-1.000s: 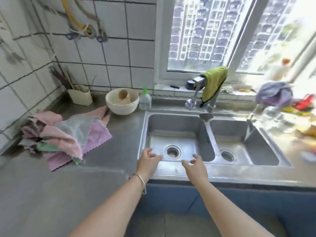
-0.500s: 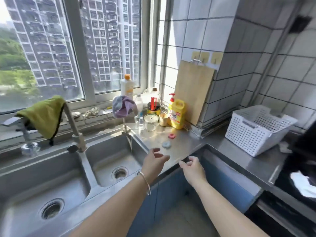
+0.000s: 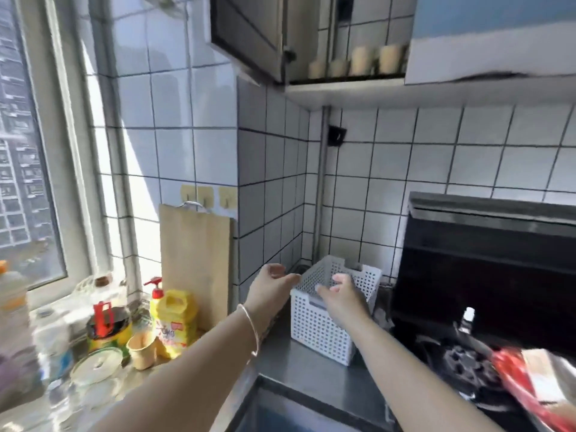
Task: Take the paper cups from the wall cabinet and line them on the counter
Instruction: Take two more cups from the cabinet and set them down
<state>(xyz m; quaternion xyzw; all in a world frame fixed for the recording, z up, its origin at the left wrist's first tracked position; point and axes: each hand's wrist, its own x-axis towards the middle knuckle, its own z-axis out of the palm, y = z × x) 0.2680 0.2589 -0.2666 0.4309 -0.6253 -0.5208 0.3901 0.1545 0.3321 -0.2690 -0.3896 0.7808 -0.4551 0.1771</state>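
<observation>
The paper cups (image 3: 358,62) stand in a row in the open wall cabinet (image 3: 249,32), high above both hands, and the empty, loose-fingered right hand (image 3: 341,296) is nearer under them than the empty, loose-fingered left hand (image 3: 274,289).

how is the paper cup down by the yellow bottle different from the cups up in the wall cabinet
The cup on the counter stands alone with its open mouth up, low beside the yellow bottle. The cups in the wall cabinet stand in a row of about four, high on the open shelf, and their mouths cannot be seen from below. The counter cup looks tan in shade, while the cabinet cups look paler cream. Both appear to be small plain paper cups, and no hand touches either.
</observation>
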